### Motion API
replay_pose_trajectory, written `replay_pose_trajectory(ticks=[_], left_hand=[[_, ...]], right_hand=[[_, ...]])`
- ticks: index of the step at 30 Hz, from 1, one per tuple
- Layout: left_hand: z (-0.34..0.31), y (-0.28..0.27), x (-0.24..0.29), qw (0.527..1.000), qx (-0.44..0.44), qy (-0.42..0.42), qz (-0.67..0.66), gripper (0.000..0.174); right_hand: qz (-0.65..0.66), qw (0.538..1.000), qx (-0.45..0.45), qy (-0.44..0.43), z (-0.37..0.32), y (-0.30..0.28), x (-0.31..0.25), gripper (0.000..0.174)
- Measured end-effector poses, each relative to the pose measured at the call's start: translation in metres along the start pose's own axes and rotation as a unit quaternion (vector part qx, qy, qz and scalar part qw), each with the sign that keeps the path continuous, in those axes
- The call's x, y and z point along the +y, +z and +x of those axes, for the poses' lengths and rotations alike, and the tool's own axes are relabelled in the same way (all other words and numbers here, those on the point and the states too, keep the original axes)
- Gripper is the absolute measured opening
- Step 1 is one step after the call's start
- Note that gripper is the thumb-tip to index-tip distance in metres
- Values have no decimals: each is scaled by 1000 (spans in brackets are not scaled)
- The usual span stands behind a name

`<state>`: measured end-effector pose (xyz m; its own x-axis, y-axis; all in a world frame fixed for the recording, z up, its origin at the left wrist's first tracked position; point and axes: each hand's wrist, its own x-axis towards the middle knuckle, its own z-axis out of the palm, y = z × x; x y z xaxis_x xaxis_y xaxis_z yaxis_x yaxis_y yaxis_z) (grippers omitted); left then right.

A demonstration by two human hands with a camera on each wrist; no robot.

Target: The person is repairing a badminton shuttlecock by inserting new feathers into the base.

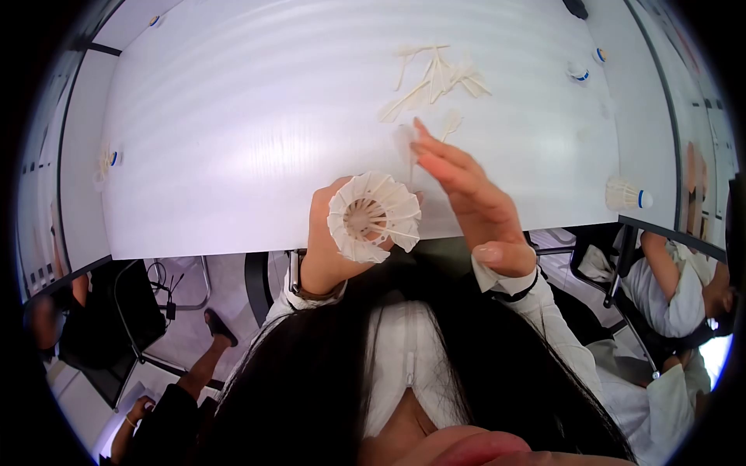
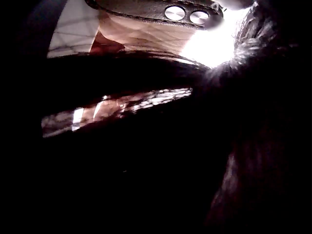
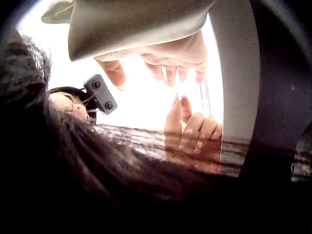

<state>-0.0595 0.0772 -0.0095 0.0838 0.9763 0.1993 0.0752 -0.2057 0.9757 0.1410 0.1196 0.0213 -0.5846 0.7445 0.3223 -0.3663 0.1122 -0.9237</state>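
In the head view, my left hand [image 1: 320, 237] grips a white feather shuttlecock [image 1: 359, 242] near the table's front edge. The open feather skirt faces up, with a gap at its lower rim, and its base is hidden. To the right, my right hand [image 1: 478, 198] is raised with its fingers straight and the thumb spread apart. A blurred loose feather [image 1: 408, 147] shows just left of its fingertips. In the right wrist view, the left hand's fingers [image 3: 197, 129] are curled below the right hand [image 3: 170, 56]. Hair covers most of the left wrist view.
A pile of loose feathers [image 1: 439, 78] lies on the white table [image 1: 233, 93] beyond the hands. A whole shuttlecock [image 1: 625, 196] lies at the right edge. Blue-banded shuttlecock bases [image 1: 577, 72] lie at the back right, another base [image 1: 115, 158] at the left. Low partitions border the sides.
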Motion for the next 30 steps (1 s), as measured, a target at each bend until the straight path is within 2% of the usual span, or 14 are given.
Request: replay_pose_trajectory(ticks=[3, 6, 9, 13, 14, 25, 30], left_hand=[[-3, -5, -8, 999, -47, 24, 5, 26], [11, -8, 6, 993, -91, 54, 44, 18], [21, -5, 13, 980, -123, 101, 121, 19], [20, -2, 14, 973, -122, 113, 160, 22], [20, -3, 14, 973, -127, 108, 158, 22], [18, -3, 5, 978, -107, 111, 142, 21], [17, -4, 6, 975, -105, 106, 166, 19]], right_hand=[[6, 997, 48, -55, 2, -11, 2, 74], [-62, 982, 176, -18, 3, -12, -3, 61], [-61, 985, 163, 12, 3, -7, 3, 55], [-166, 973, 154, 47, 3, -8, 0, 30], [-140, 966, 209, 64, 3, -2, -1, 15], [-119, 964, 236, 31, -2, -7, 1, 15], [-25, 964, 265, 25, -1, -8, 1, 17]])
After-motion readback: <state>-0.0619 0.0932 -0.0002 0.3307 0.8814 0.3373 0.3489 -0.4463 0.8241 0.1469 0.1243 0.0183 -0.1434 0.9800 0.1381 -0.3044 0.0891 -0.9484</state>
